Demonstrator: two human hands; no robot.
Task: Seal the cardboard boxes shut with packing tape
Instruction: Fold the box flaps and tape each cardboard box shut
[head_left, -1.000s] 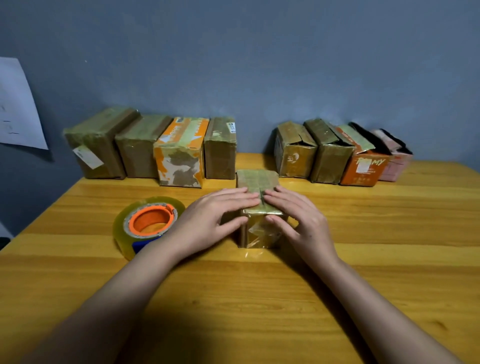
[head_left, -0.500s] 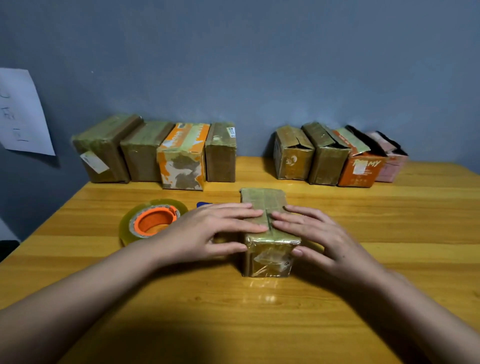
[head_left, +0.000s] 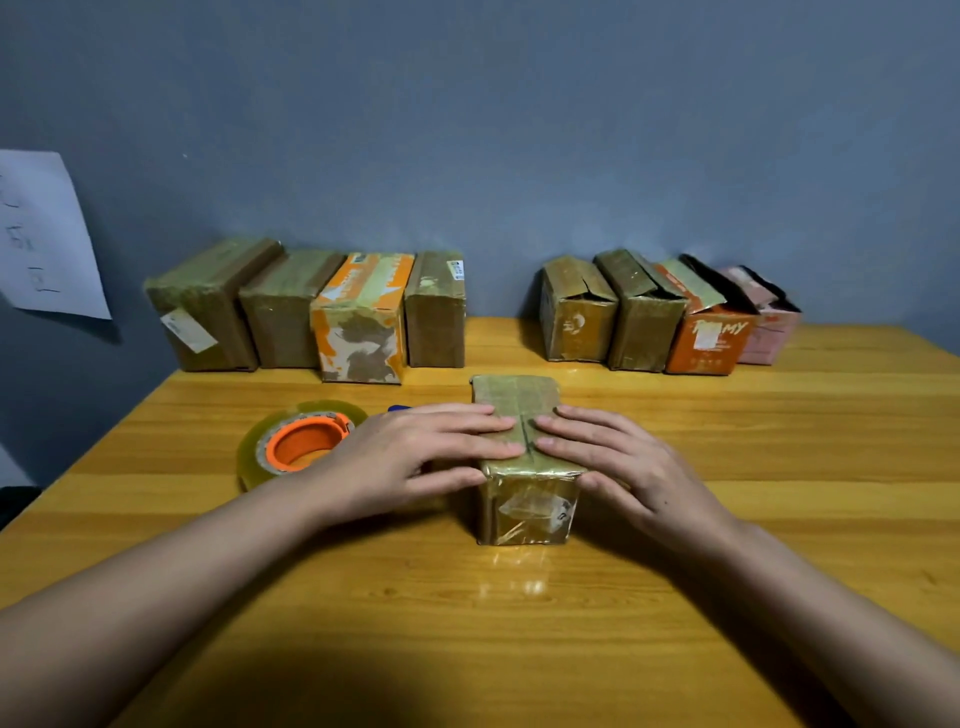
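Observation:
A small taped cardboard box (head_left: 525, 512) stands in the middle of the wooden table (head_left: 519, 623). My left hand (head_left: 410, 457) lies flat on the left half of its top, with the thumb along the box's left side. My right hand (head_left: 618, 462) lies flat on the right half, fingertips almost meeting the left hand's at the centre seam. A roll of clear packing tape with an orange core (head_left: 301, 441) lies flat to the left of my left hand.
Against the grey wall stand two rows of boxes: a left group with closed, taped tops (head_left: 358, 317) and a right group with lifted flaps (head_left: 649, 317). A small blue object (head_left: 400, 408) peeks out behind my left hand. A paper sheet (head_left: 44, 234) hangs on the wall at left.
Both hands have stayed pressed on the box top, sliding slightly toward its near end. The view has tilted a little, so the box sits lower in the frame.

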